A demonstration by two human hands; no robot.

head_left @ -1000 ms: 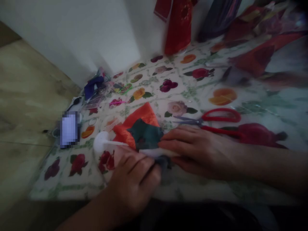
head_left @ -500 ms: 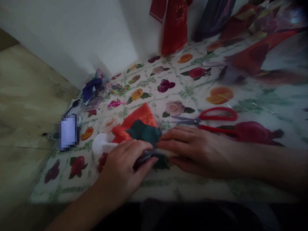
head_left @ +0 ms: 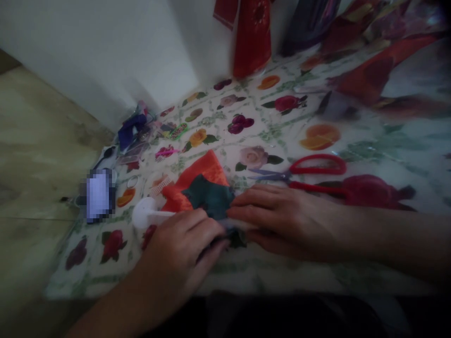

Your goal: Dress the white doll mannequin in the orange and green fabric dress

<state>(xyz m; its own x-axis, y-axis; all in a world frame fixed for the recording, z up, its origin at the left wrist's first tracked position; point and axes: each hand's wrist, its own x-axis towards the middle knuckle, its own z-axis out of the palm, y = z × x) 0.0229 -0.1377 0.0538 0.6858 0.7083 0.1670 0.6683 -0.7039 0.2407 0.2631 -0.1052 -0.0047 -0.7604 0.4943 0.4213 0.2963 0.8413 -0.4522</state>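
A dark green piece of fabric (head_left: pixel 206 193) lies over an orange-red patterned fabric (head_left: pixel 207 165) on the table near me. My left hand (head_left: pixel 186 251) is closed, thumb against fingers, on the near edge of the green fabric; its grip hides much of that edge. Coming in from the right, my right hand (head_left: pixel 282 218) has its fingers together and its thumb below, closed on the same edge beside the left fingertips. A pale greyish strip shows between the two hands, too blurred to name. Scissors (head_left: pixel 317 171) with red handles lie just beyond my right hand.
A white spool-like piece (head_left: pixel 145 211) stands left of the fabrics. A phone with a blurred screen (head_left: pixel 98 195) lies at the table's left edge. Small craft items (head_left: pixel 136 129) sit by the wall, red cloth (head_left: pixel 252 42) hangs behind, and fabric scraps (head_left: pixel 380 80) lie at back right.
My left fingers have shifted slightly and closed further over the fabric edge, so less of the grey-blue fold shows. The right hand stays nearly in place. The view has tilted a little.
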